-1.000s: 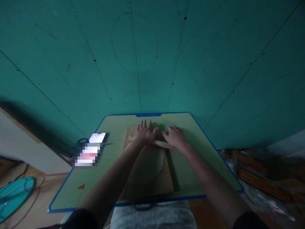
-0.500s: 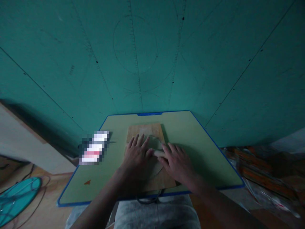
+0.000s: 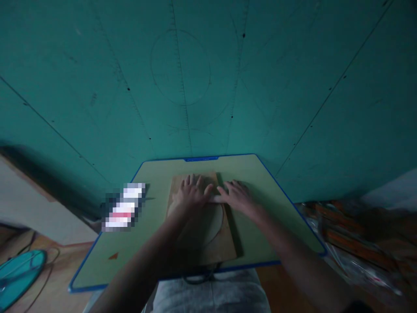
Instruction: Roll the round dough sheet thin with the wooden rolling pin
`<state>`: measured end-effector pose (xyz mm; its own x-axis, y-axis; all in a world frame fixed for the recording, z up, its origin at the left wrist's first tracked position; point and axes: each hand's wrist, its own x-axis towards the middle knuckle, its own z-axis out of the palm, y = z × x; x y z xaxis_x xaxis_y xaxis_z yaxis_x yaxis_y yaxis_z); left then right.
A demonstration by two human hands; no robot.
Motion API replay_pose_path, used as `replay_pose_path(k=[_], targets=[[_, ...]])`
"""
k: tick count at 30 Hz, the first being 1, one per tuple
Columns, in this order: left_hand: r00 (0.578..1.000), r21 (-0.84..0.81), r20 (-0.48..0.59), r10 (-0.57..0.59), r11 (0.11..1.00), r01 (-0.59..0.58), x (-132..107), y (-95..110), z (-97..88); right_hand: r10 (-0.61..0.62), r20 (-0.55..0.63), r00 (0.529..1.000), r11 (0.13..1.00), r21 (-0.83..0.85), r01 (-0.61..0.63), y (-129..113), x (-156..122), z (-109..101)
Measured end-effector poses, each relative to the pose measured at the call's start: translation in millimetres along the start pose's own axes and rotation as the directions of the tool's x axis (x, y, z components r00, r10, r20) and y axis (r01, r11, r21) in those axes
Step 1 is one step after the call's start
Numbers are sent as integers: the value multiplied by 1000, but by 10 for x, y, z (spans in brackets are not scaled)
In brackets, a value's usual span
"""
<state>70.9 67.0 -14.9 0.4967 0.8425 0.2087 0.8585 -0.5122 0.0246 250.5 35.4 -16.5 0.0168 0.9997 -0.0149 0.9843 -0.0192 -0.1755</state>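
A pale, flat, round sheet that looks like dough (image 3: 213,224) lies on a wooden board (image 3: 226,251). Across its far part runs a thin rolling pin (image 3: 217,199), mostly covered by my hands. My left hand (image 3: 191,193) rests palm down on the pin's left part, fingers spread and stretched forward, thumb out to the right. Over the pin's right end lies my right hand (image 3: 238,194), open, its fingers extended past the board's right edge. Both palms press from above without wrapping round it. My left forearm hides the near left part of the sheet.
The board lies on a pale green folding table (image 3: 267,234) with a blue rim, against a green wall (image 3: 276,108). A pixelated object (image 3: 124,208) stands at the table's left. A small brown triangle (image 3: 113,256) is near the front left. Plastic-wrapped items (image 3: 348,243) lie right.
Both hands and the rolling pin have moved forward, toward the board's far end. More of the sheet's near right part now shows. The whole view has shifted slightly.
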Motion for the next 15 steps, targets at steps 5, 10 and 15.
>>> replay_pose_path(k=[5, 10, 15], targets=[[980, 41, -172, 104, 994, -98, -987, 120, 32, -211, -228, 951, 977, -33, 209, 7, -767, 289], [949, 100, -263, 177, 983, -155, -1545, 84, 69, -279, -292, 915, 958, -16, 286, -13, -1090, 447], [958, 107, -266, 103, 991, -77, -1525, -36, 92, -337, -233, 912, 941, -62, 332, -234, -780, 363]])
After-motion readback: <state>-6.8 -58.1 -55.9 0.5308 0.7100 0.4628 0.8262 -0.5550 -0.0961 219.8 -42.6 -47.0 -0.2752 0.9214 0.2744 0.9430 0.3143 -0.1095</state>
